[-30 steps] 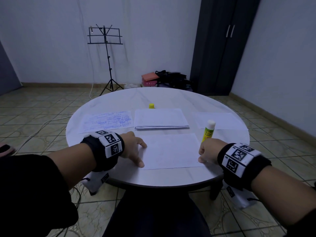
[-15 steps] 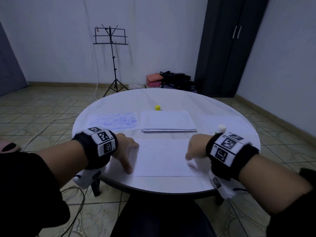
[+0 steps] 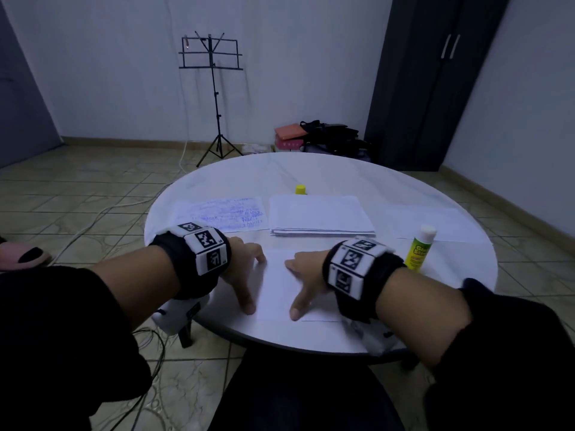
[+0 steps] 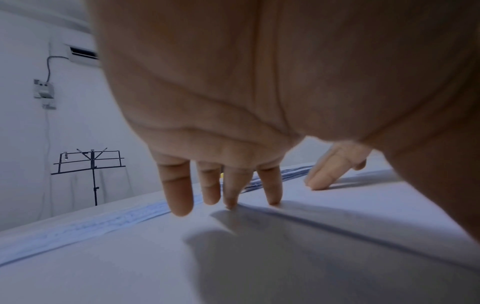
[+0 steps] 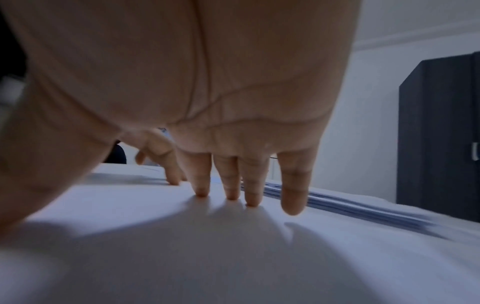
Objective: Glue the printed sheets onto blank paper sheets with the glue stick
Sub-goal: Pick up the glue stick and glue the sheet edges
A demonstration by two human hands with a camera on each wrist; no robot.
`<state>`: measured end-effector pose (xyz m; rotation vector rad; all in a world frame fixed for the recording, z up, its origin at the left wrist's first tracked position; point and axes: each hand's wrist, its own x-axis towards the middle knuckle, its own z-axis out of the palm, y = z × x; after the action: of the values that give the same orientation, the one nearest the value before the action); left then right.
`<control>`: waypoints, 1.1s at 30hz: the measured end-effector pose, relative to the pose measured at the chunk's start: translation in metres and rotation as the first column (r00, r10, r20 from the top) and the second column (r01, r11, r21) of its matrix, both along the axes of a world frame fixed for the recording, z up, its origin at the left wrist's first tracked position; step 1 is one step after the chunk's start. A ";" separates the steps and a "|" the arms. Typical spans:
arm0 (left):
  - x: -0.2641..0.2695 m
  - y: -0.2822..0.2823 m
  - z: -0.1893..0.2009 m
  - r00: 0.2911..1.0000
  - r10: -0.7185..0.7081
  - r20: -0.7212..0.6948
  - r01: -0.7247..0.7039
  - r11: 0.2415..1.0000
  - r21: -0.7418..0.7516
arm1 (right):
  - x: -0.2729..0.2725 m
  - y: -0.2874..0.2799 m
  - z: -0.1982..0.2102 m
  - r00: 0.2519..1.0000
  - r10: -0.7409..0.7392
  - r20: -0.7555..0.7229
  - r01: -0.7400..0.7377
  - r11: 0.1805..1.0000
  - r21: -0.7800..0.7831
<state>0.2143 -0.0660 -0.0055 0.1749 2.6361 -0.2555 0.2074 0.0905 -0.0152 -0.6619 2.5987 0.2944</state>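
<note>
A white sheet [image 3: 277, 284] lies flat at the near edge of the round white table [image 3: 326, 172]. My left hand [image 3: 245, 272] presses its left edge with straight fingers [image 4: 270, 191]. My right hand [image 3: 303, 281] lies spread on the sheet's middle, its fingertips [image 5: 231, 189] touching the paper [image 5: 182, 246]. The glue stick [image 3: 420, 247] stands uncapped and upright to the right of my right wrist, untouched. Its yellow cap [image 3: 301, 189] sits behind a stack of sheets [image 3: 320, 216]. A printed sheet with blue text [image 3: 224, 214] lies to the left of the stack.
Another blank sheet [image 3: 435, 222] lies at the table's right side. A music stand [image 3: 213, 94] and bags [image 3: 326, 135] are on the tiled floor behind the table, next to a dark wardrobe [image 3: 435, 82]. Cables trail on the floor at the left.
My right hand left the glue stick side and slid left across the sheet toward the left hand. The left hand stayed at the sheet's left edge. The glue stick is uncovered again.
</note>
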 end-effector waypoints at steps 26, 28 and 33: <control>-0.010 0.015 0.003 0.991 0.116 0.067 -0.124 0.985 0.120 | 0.005 0.078 0.019 0.981 -0.193 0.035 0.176 0.945 0.276; -0.013 0.016 0.000 0.982 0.183 0.049 -0.189 0.954 0.233 | 0.006 0.077 0.017 0.981 -0.191 0.018 0.179 0.945 0.274; -0.014 0.010 -0.004 0.942 0.306 0.134 -0.329 0.776 0.539 | 0.013 0.082 0.021 0.972 -0.220 0.078 0.198 0.955 0.219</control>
<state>0.2001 -0.0556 -0.0100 -0.0836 2.5716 0.6360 0.2199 0.1729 0.0063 -0.3162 2.4683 0.4478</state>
